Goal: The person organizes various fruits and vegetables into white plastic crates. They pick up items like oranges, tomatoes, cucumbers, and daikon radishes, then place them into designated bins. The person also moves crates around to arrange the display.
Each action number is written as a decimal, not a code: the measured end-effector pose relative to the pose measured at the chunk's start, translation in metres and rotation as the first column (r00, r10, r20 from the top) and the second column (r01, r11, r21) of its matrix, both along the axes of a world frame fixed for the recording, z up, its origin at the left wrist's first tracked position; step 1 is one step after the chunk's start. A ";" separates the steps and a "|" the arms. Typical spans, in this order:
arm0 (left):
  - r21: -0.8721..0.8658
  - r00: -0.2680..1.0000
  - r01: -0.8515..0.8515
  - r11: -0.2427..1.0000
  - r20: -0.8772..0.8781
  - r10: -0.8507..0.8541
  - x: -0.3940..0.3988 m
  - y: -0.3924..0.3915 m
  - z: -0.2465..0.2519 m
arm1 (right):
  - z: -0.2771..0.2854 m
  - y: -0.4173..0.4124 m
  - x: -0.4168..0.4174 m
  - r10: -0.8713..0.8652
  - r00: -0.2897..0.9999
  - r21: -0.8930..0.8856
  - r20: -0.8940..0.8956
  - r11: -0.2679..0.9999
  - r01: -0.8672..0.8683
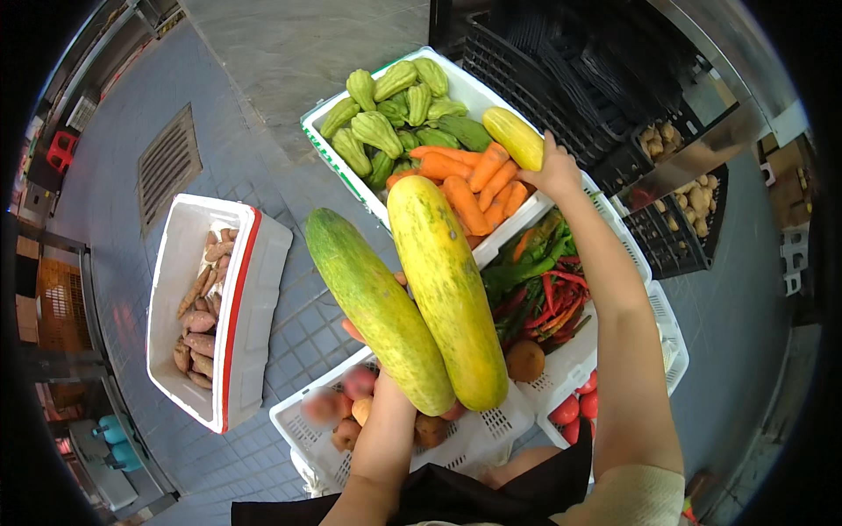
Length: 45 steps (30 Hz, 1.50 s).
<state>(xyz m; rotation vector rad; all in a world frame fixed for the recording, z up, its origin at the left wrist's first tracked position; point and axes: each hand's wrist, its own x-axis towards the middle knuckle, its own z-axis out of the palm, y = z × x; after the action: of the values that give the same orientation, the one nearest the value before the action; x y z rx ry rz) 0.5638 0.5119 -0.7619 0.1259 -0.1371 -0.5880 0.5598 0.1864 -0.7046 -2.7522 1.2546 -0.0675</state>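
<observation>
My left hand (354, 331), mostly hidden, supports two large ripe cucumbers from below. One is a green-yellow cucumber (375, 306); against its right side lies a yellow cucumber (450, 296) with dark specks. At the far right side of a white foam box (342, 174), my right hand (552, 167) is closed around the near end of another yellow cucumber (513, 137). Light green chayotes (375, 133) fill the far part of that box. Several carrots (468, 197) lie in its near part, close to my right hand.
White plastic crates hold red and green chili peppers (549, 289), tomatoes (567, 411) and round produce (345, 434). Left of them stands a foam box (245, 315) of sweet potatoes (199, 322). Black crates (526, 85) and potatoes (696, 204) are at right; a drain grate (168, 164) lies in the floor.
</observation>
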 end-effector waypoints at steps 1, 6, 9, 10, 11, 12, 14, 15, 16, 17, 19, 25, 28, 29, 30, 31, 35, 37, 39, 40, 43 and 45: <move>0.028 0.999 -0.028 0.999 -0.016 0.028 0.000 0.003 0.002 | -0.002 -0.002 0.007 -0.003 1.000 -0.013 0.027 1.000 0.003; -0.030 0.894 0.306 0.952 -0.334 -0.298 -0.017 0.018 0.101 | -0.019 -0.044 -0.026 -0.203 0.796 0.191 0.571 0.975 0.111; 0.041 0.817 0.443 0.896 -0.431 -0.384 -0.022 0.044 0.115 | -0.027 -0.025 -0.036 -0.342 0.715 0.433 0.610 0.899 0.060; 0.035 0.801 0.466 0.884 -0.440 -0.405 -0.024 0.048 0.119 | -0.036 -0.023 -0.031 -0.349 0.807 0.434 0.476 0.892 0.130; 0.058 0.805 0.460 0.886 -0.449 -0.388 -0.023 0.056 0.120 | -0.017 0.016 -0.001 -0.456 0.809 0.593 0.371 0.787 0.172; 0.059 0.797 0.474 0.879 -0.453 -0.399 -0.023 0.061 0.120 | -0.015 0.031 0.019 -0.549 0.774 0.721 0.314 0.669 0.182; 0.069 0.784 0.491 0.869 -0.471 -0.406 -0.020 0.074 0.118 | -0.004 0.077 0.067 -0.682 0.657 0.867 0.320 0.491 0.088; 0.053 0.769 0.514 0.856 -0.470 -0.433 -0.019 0.076 0.117 | -0.012 0.072 0.084 -0.679 0.654 0.754 0.333 0.608 0.248; 0.045 0.763 0.524 0.851 -0.469 -0.445 -0.015 0.081 0.116 | -0.007 0.080 0.098 -0.477 0.808 0.484 0.345 0.828 0.282; 0.043 0.762 0.528 0.848 -0.465 -0.450 -0.011 0.086 0.115 | -0.022 0.087 0.113 -0.264 0.899 0.044 0.349 0.963 0.265; 0.033 0.760 0.534 0.845 -0.457 -0.462 -0.002 0.095 0.113 | -0.033 0.064 0.146 -0.007 0.999 0.139 0.032 0.990 0.002; 0.019 0.798 0.429 0.903 -0.477 -0.369 0.014 0.132 0.097 | -0.037 0.088 0.201 -0.378 0.922 0.092 0.087 0.924 0.371; 0.064 0.818 0.373 0.926 -0.493 -0.296 0.016 0.154 0.086 | -0.063 0.082 0.212 -0.702 0.664 0.390 0.257 0.704 0.594; 0.081 0.824 0.354 0.932 -0.499 -0.269 0.017 0.160 0.083 | -0.065 0.086 0.216 -0.741 0.600 0.537 0.302 0.652 0.536; 0.089 0.832 0.337 0.937 -0.495 -0.252 0.019 0.164 0.081 | -0.062 0.084 0.221 -0.784 0.516 0.664 0.346 0.593 0.456; 0.103 0.836 0.321 0.942 -0.498 -0.230 0.020 0.170 0.079 | -0.061 0.084 0.224 -0.820 0.445 0.763 0.360 0.534 0.366; 0.136 0.851 0.271 0.953 -0.496 -0.171 0.022 0.181 0.077 | -0.056 0.079 0.210 -0.885 0.267 0.910 0.382 0.410 0.059; 0.155 0.856 0.255 0.954 -0.495 -0.149 0.021 0.184 0.081 | -0.047 0.082 0.189 -0.890 0.226 0.918 0.395 0.388 -0.078; 0.162 0.859 0.242 0.957 -0.494 -0.134 0.018 0.184 0.086 | -0.033 0.088 0.160 -0.878 0.245 0.898 0.412 0.345 -0.273; 0.167 0.858 0.232 0.958 -0.500 -0.121 0.016 0.184 0.092 | -0.025 0.090 0.142 -0.868 0.270 0.873 0.418 0.301 -0.385; 0.173 0.863 0.216 0.961 -0.495 -0.105 0.010 0.180 0.117 | 0.007 0.112 0.062 -0.867 0.393 0.854 0.307 0.068 -0.516; 0.189 0.874 0.205 0.960 -0.477 -0.093 0.005 0.177 0.143 | 0.049 0.163 0.009 -0.883 0.447 0.865 0.145 -0.106 -0.490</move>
<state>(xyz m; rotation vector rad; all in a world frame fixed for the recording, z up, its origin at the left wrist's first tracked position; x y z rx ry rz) 0.5683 0.6885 -0.6184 0.2013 0.3970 -0.7750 0.5685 0.3493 -0.6554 -0.5890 0.7786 -0.3447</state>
